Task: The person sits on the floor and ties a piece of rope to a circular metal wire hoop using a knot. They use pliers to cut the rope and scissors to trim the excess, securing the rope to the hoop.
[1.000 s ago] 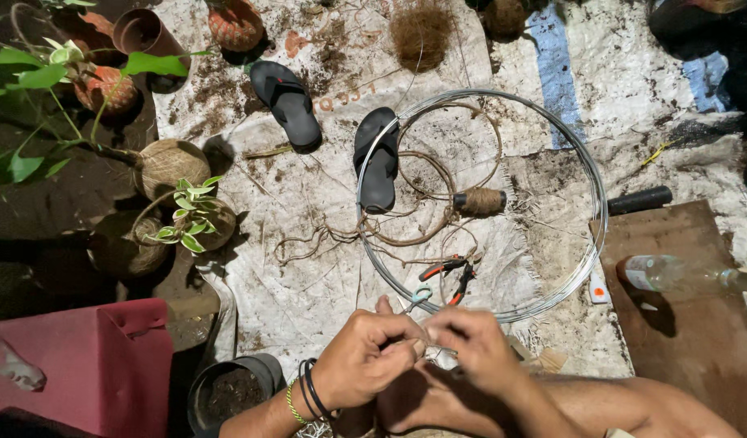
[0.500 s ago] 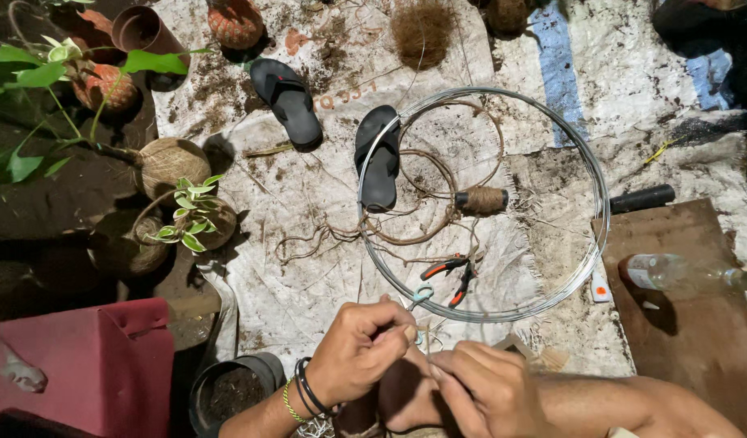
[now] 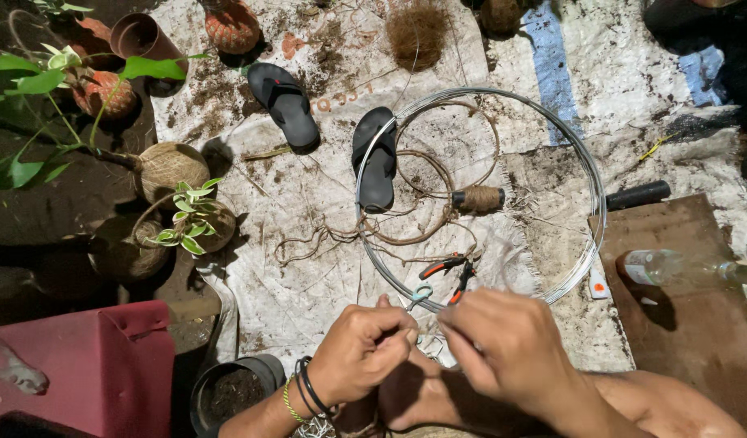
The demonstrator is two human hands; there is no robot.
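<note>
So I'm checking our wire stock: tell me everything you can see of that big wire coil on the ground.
The wire coil is a large round hoop of several thin, silvery metal strands, lying flat on the dirty white sheet. Its left edge runs along a black sandal; a twine spool, brown cord and orange-handled pliers lie inside it. Its near edge passes just beyond the left hand and right hand.

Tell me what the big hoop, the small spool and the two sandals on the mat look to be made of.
Large grey coiled hoop: likely metal wire, several thin strands with a dull shine. Small brown spool: seemingly natural-fibre twine, matte and rough, with loose strands trailing off. Two black sandals: probably rubber or foam, matte and smooth, though the look leaves that open.
</note>
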